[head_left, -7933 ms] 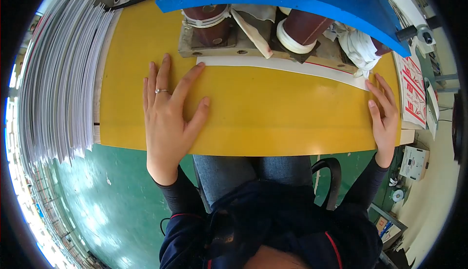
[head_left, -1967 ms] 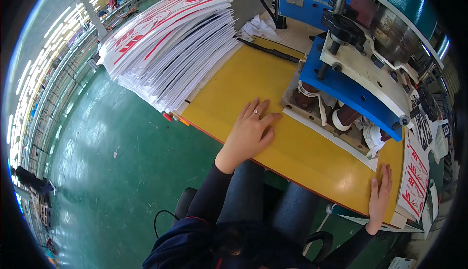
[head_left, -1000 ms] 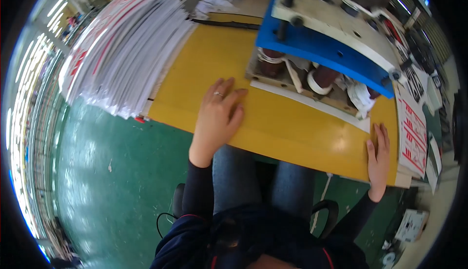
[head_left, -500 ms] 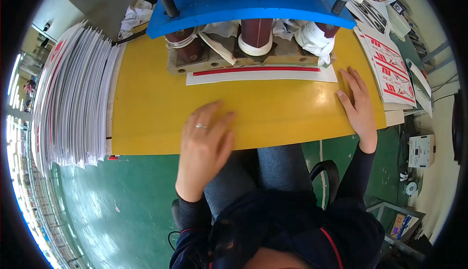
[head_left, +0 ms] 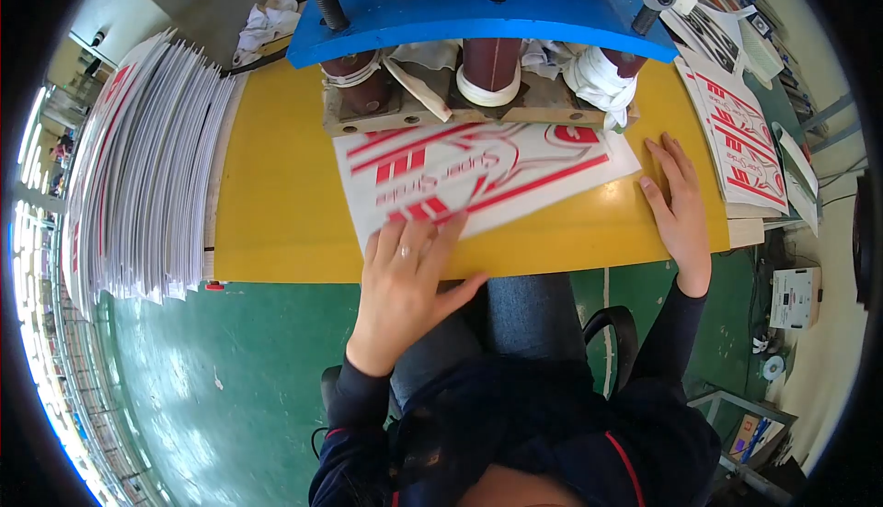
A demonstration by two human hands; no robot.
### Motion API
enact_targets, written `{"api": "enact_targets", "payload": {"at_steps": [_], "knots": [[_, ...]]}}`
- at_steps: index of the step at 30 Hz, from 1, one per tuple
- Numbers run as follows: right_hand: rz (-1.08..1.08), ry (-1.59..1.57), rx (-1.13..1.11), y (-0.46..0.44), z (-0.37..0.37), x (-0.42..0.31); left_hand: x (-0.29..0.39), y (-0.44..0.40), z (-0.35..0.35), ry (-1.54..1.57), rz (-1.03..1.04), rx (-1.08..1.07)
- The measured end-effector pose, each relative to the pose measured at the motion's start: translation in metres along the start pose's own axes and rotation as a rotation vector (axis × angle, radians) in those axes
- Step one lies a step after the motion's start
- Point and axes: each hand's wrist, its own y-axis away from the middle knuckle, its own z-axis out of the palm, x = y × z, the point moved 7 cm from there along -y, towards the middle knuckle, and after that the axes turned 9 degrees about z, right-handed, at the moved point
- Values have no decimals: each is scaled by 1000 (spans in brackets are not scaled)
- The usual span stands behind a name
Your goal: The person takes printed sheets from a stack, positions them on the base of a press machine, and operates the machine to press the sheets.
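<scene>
A white sheet (head_left: pixel 543 169) printed in red with "Super Stroke" lies tilted on the yellow tabletop (head_left: pixel 276 204). Its far edge is hidden under the metal base (head_left: pixel 405 123) of a blue-plated press (head_left: pixel 497 12). My left hand (head_left: pixel 405 268), with a ring on one finger, rests its fingertips on the near left part of the sheet. The thumb of that hand is spread away, off the paper. Flat on the tabletop, to the right of the sheet, lies my right hand (head_left: pixel 679 199), fingers stretched and holding nothing.
A tall stack of white sheets (head_left: pixel 152 176) stands at the left end of the table. More red-printed sheets (head_left: pixel 740 139) lie at the right edge. White cloth (head_left: pixel 598 84) wraps one of the press's dark columns. A black chair armrest (head_left: pixel 616 328) is below the table.
The sheet has come farther out from under the press toward me and turned askew, showing more red print. My left hand has moved onto it. My right hand stays put.
</scene>
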Motion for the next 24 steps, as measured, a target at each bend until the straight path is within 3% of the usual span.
{"api": "enact_targets", "payload": {"at_steps": [4, 6, 12, 15, 17, 19, 22, 24], "knots": [[-26, -8, 9, 0, 0, 0, -3, 49, -19, -165, 222, -54], [-45, -12, 17, 0, 0, 0, -16, 67, -54, -152, 197, -30], [-51, -26, 14, 1, 1, 2, -48, 47, -245, -366, -200, 415], [-57, -4, 13, 1, 2, 4, -102, 21, -314, -556, -332, 383], [-65, -19, 13, -1, 2, 7, -126, -37, -390, -795, 4, 561], [-57, -25, 10, -1, 3, 11, -135, -69, -439, -870, 138, 728], [-49, -32, 1, -3, 2, 10, -148, -83, -484, -1352, 111, 736], [-36, -39, -3, -2, 1, 11, -161, -84, -509, -1440, 56, 747]]}}
